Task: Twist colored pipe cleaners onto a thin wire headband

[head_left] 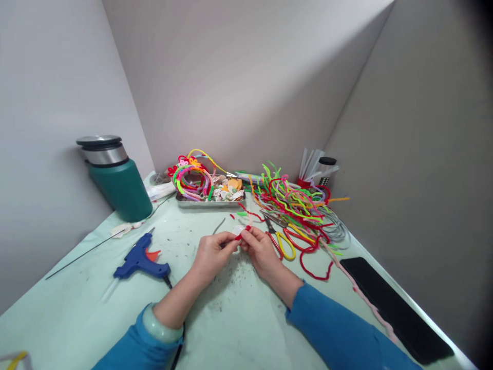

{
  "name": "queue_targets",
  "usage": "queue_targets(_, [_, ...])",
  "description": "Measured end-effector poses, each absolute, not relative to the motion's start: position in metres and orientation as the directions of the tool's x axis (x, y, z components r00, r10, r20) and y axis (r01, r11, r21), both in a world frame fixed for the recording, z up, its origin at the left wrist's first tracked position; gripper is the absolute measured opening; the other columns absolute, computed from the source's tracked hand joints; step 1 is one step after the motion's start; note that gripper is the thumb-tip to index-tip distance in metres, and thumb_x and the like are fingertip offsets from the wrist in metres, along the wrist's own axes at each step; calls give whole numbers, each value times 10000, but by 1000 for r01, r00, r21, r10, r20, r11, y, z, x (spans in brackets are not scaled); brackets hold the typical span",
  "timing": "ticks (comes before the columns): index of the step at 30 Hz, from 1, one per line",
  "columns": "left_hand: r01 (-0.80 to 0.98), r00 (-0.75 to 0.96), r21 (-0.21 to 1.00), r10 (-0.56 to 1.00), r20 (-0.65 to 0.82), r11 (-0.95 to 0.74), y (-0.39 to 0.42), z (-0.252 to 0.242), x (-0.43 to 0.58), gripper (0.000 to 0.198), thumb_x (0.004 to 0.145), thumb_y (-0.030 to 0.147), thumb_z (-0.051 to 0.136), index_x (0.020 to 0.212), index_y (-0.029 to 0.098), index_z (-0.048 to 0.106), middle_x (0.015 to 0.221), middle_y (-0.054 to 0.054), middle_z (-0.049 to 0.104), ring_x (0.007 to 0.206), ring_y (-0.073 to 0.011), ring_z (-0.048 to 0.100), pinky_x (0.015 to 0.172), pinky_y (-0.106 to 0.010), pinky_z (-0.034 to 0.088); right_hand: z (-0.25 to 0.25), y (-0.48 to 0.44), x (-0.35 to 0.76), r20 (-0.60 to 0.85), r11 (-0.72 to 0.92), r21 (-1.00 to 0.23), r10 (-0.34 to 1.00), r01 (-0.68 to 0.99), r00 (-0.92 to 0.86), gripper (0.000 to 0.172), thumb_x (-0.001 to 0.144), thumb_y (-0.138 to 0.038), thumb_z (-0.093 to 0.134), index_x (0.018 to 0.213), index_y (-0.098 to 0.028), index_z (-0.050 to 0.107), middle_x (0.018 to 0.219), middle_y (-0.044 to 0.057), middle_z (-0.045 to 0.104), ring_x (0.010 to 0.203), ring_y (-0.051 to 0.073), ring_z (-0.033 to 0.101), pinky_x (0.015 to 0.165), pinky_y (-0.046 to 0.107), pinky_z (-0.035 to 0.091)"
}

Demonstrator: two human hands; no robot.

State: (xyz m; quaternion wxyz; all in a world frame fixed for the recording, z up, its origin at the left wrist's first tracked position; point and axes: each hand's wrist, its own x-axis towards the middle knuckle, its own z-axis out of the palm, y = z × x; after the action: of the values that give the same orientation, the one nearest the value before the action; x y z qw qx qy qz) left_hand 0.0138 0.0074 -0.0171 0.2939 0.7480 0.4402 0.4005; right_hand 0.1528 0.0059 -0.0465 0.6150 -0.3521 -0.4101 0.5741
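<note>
Both hands meet over the middle of the table, fingertips nearly touching. My left hand [217, 254] pinches one end of a short red pipe cleaner [242, 234]. Thumb and fingers of my right hand [260, 249] close on its other end. Most of the red piece is covered by the fingers, and a small whitish bit shows just behind it. Close to my right hand lie scissors with red and yellow handles [285, 245]. Short red and green pipe cleaner scraps [242, 214] rest on the table just beyond the fingers.
A blue glue gun [142, 261] lies at the left, below a green bottle [123, 190]. At the back stands a metal tray [210, 204] with headbands and cut pieces. Right of it is a heap of colourful pipe cleaners [296, 198]. A black phone [393, 306] lies near the right edge.
</note>
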Motion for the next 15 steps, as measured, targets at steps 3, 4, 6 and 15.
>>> queue_targets(3, [445,297,771,888,353,-455,7,-17,14,169,759,214,526,800,194,688,730,16,700,605,-109,578,587,-182,417,-46,6,153,99,92,-898,995,-430,8,209,694,-348,667,633,-179,561,550,-41,491,509,90,403,526,226,321])
queue_targets(4, [455,298,761,884,360,-463,7,-17,14,166,757,207,526,798,194,687,733,16,699,605,-108,576,589,-183,414,-46,6,153,100,93,-896,995,-435,7,208,695,-345,667,631,-179,560,546,-42,490,508,90,404,527,226,322])
queue_targets(6, [473,295,743,880,373,-474,7,-18,14,164,756,206,527,793,195,686,727,17,697,590,-102,567,580,-182,407,-45,6,153,104,93,-892,995,-443,-1,204,702,-337,664,629,-177,559,540,-43,489,508,89,407,529,225,324])
queue_targets(15, [476,289,750,887,361,-460,5,-20,15,188,786,257,518,809,210,698,703,26,703,562,-97,576,545,-172,399,-45,5,153,83,58,-888,996,-456,-35,200,711,-334,661,634,-176,565,571,-28,541,511,88,430,535,224,329])
